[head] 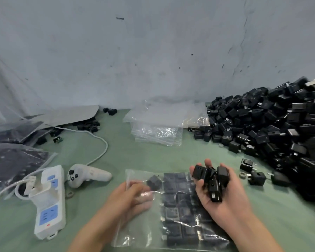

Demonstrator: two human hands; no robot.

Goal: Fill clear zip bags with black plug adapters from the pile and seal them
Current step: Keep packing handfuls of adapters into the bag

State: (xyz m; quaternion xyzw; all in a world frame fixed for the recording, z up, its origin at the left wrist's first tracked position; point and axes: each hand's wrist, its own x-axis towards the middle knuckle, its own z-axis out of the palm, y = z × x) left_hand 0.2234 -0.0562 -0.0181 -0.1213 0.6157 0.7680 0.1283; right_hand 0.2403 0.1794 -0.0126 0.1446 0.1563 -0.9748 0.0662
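**Near**
- Bag (138, 231): clear and lying flat on the green table (98, 211), with rows (180, 231) of black adapters filling its right part.
- Left hand (133, 195): reaching into the bag's open left side, with curled fingers showing through the plastic. A lone adapter (154, 181) is sitting inside the bag just at the fingertips. Blur is hiding whether the grip is clamped on it.
- Right hand (224, 199): hovering palm-up over the bag's right edge, its grip cupping closed around a handful (210, 179) of adapters.

**Middle**
- Power strip (50, 202): white with blue sockets, lying left of the bag and carrying a white plug.
- Controller (87, 174): white and resting just beyond the strip, with a cable (102, 142) curving off behind it.
- Strays (256, 177): a few adapters sitting loose on the table, right of the right hand.

**Far**
- Filled bags (13, 160): overlapping along the left edge.
- Empty bags (158, 128): a clear stack lying at centre, near the wall (153, 51).
- Pile (280, 128): a large heap of black adapters sloping up along the right side, its near edge touching the empty bags.
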